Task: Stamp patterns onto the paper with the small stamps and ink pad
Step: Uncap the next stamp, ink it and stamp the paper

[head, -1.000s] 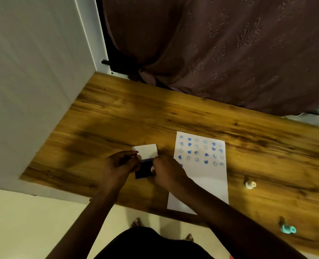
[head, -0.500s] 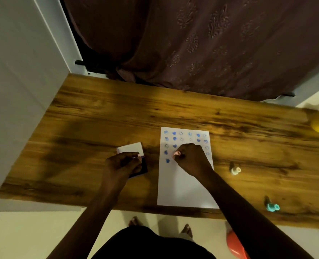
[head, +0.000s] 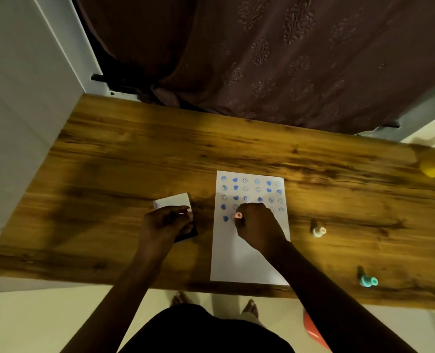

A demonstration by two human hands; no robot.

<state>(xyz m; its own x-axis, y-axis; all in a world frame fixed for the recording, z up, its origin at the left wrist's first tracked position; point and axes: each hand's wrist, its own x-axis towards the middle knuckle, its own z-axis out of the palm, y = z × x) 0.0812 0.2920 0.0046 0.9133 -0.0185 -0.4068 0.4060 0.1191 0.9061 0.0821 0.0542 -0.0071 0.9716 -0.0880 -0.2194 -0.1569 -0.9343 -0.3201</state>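
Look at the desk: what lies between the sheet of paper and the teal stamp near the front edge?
Only bare wood of the desk lies between the paper and the teal stamp, as the head view shows.

both forearms bare from the bottom edge of the head view up to the wrists, no sleeves showing; left hand (head: 166, 223) and right hand (head: 258, 226) bare, no rings, watch or bands made out in the dim light. dark, near-black garment (head: 206, 329) covers the torso at bottom centre. two bare feet (head: 251, 307) show just beyond it, toes visible, no footwear.
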